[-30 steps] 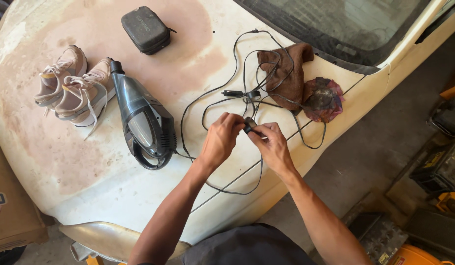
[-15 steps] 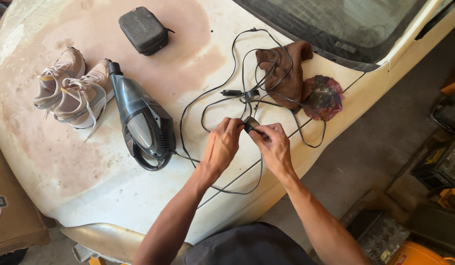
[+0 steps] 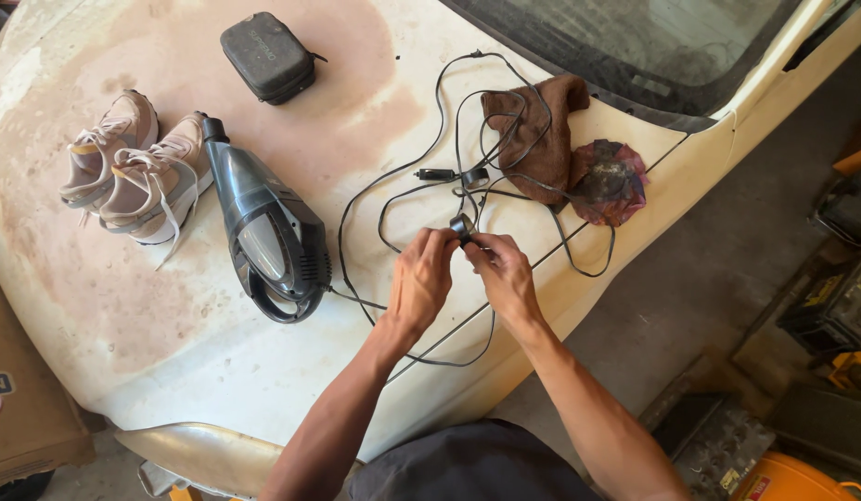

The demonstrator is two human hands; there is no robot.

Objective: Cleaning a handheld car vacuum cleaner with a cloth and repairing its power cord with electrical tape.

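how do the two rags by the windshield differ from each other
The brown cloth rag is plain, larger and bunched in thick folds, with the black power cord looped over it. The dark multicoloured patterned rag is smaller, flatter and rounder, with the cord only skirting its edge. Both lie crumpled on the cream car bonnet, touching each other.

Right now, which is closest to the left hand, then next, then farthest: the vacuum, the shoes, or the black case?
From the left hand:
1. Handheld vacuum, just to its left on the hood.
2. Black case, up and left near the top.
3. Shoes, far left.
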